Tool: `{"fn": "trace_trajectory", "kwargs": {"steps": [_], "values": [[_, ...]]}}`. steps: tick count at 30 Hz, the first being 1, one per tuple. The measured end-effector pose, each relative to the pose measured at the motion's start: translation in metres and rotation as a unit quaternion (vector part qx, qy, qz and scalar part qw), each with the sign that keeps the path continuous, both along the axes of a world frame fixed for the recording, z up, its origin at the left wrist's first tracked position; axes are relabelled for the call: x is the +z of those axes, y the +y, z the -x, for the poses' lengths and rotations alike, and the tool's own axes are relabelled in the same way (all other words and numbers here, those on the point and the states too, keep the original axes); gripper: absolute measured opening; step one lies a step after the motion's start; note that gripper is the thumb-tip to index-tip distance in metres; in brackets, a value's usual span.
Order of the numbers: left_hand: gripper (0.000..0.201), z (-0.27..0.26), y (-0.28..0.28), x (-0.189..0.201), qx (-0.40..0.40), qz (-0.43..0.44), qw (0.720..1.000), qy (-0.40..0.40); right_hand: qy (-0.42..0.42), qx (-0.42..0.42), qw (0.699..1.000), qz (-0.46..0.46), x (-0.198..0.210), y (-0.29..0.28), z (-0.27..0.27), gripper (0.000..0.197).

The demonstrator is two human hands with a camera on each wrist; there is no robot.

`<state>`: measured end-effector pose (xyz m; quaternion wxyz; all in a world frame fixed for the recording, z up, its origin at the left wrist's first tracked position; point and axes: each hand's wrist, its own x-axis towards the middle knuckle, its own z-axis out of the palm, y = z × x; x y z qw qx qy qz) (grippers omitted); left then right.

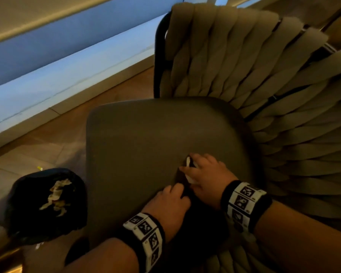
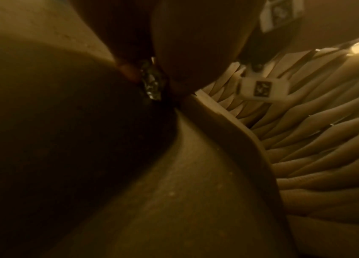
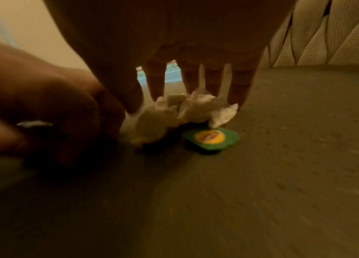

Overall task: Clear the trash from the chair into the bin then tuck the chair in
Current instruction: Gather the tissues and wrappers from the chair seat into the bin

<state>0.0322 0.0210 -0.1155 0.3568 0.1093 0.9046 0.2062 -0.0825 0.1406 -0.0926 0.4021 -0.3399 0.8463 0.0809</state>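
White crumpled tissue (image 3: 174, 115), green packet (image 3: 211, 138) (yellow centre), grey seat (image 1: 156, 131)

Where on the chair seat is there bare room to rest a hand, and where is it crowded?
The seat cushion is bare from its left edge beside the bin across to the woven backrest. The front right is crowded: the left hand and right hand meet there over crumpled tissue and a green packet.

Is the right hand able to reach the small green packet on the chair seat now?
Probably yes: the green packet lies just under the right hand, whose fingers are closing on crumpled tissue that partly overlaps it.
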Motion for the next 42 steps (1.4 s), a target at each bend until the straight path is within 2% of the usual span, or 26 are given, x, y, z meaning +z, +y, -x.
{"fn": "trace_trajectory", "kwargs": {"steps": [2,6,9,12,14,16,18,19,21,24,25,26,27,29,31,35,37,38,39,40,41,42], "values": [[0.030,-0.003,-0.009,-0.001,0.002,-0.005,1.000,0.001,0.001,0.004,0.999,-0.033,-0.002,0.018,-0.004,0.067],[0.041,-0.015,-0.028,0.000,-0.015,0.025,0.999,0.024,-0.016,-0.044,0.997,-0.065,-0.004,0.044,-0.019,0.066],[0.048,-0.026,-0.033,0.008,-0.012,0.032,0.999,-0.016,-0.045,-0.118,0.991,-0.049,-0.007,0.048,-0.028,0.061],[0.049,-0.036,-0.041,0.017,0.032,-0.004,0.995,-0.090,0.001,-0.222,0.975,-0.023,-0.010,0.044,-0.028,0.046],[0.043,-0.047,-0.047,0.019,0.054,-0.037,0.995,-0.080,0.025,-0.284,0.958,-0.018,-0.008,0.037,-0.024,0.036],[0.037,-0.061,-0.057,0.018,0.126,-0.103,0.986,-0.040,0.024,-0.318,0.948,-0.023,-0.005,0.030,-0.025,0.031],[0.028,-0.071,-0.079,0.017,0.290,-0.162,0.942,0.039,0.031,-0.344,0.938,-0.004,0.000,0.018,-0.032,0.028],[0.023,-0.075,-0.096,0.018,0.386,-0.162,0.903,0.092,0.032,-0.350,0.936,0.026,0.004,0.007,-0.037,0.027],[0.021,-0.084,-0.141,0.009,0.572,-0.126,0.799,0.140,0.016,-0.365,0.925,0.101,0.015,-0.022,-0.050,0.034],[0.022,-0.125,-0.228,-0.038,0.783,-0.113,0.609,0.046,-0.093,-0.385,0.903,0.167,0.031,-0.092,-0.078,0.031],[0.024,-0.146,-0.254,-0.054,0.826,-0.116,0.551,0.006,-0.134,-0.377,0.898,0.182,0.032,-0.119,-0.090,0.028],[0.028,-0.168,-0.275,-0.068,0.852,-0.127,0.507,-0.023,-0.171,-0.362,0.897,0.188,0.026,-0.144,-0.104,0.027],[0.032,-0.188,-0.288,-0.079,0.867,-0.142,0.476,-0.037,-0.192,-0.332,0.903,0.193,0.023,-0.170,-0.118,0.028],[0.036,-0.212,-0.301,-0.091,0.886,-0.195,0.419,-0.018,-0.228,-0.290,0.910,0.189,0.005,-0.214,-0.144,0.031],[0.037,-0.234,-0.307,-0.094,0.896,-0.222,0.385,0.005,-0.275,-0.316,0.892,0.167,-0.020,-0.252,-0.169,0.029],[0.025,-0.265,-0.297,-0.108,0.906,-0.135,0.400,-0.018,-0.310,-0.464,0.822,0.110,-0.065,-0.282,-0.183,0.018],[0.021,-0.293,-0.287,-0.110,0.908,-0.123,0.394,-0.067,-0.311,-0.474,0.818,0.094,-0.078,-0.299,-0.195,0.006],[0.016,-0.307,-0.279,-0.113,0.905,-0.128,0.394,-0.094,-0.305,-0.468,0.826,0.079,-0.086,-0.307,-0.201,0.028],[0.016,-0.324,-0.270,-0.122,0.902,-0.133,0.395,-0.116,-0.306,-0.485,0.814,0.093,-0.093,-0.313,-0.204,0.051],[0.019,-0.344,-0.260,-0.134,0.898,-0.131,0.398,-0.137,-0.311,-0.469,0.819,0.109,-0.097,-0.317,-0.208,0.066],[0.026,-0.356,-0.251,-0.133,0.889,-0.130,0.410,-0.157,-0.323,-0.490,0.801,0.118,-0.100,-0.319,-0.212,0.071],[0.030,-0.368,-0.243,-0.135,0.878,-0.130,0.426,-0.176,-0.351,-0.516,0.771,0.125,-0.099,-0.320,-0.216,0.069]]}}
